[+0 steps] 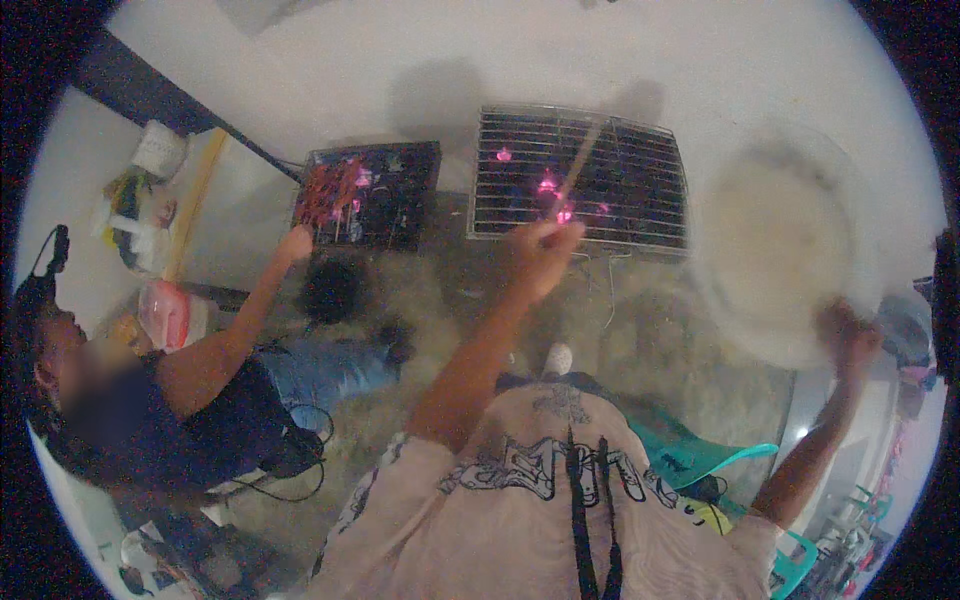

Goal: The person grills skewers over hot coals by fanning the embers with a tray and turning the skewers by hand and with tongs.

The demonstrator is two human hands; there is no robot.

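Note:
Over a charcoal grill with a wire grate (645,187), my left hand (551,255) grips a thin, pale stick (579,169). The stick slants up and to the right across the wires. Pink-bright glowing coals (547,184) show below the bars. Off to the right, my right hand (855,337) is closed at the lower edge of a large, round, pale thing (780,247). Motion blur hides what that round thing is. It is beside the grill's right end, and my right fingers are blurred too.
At left a person (217,367) reaches a hand (298,244) to a smaller charcoal grill (409,195), where a reddish object (326,193) lies over glowing coals. A red-and-clear container (165,315) stands near them. A green plastic chair (690,454) is close on my right.

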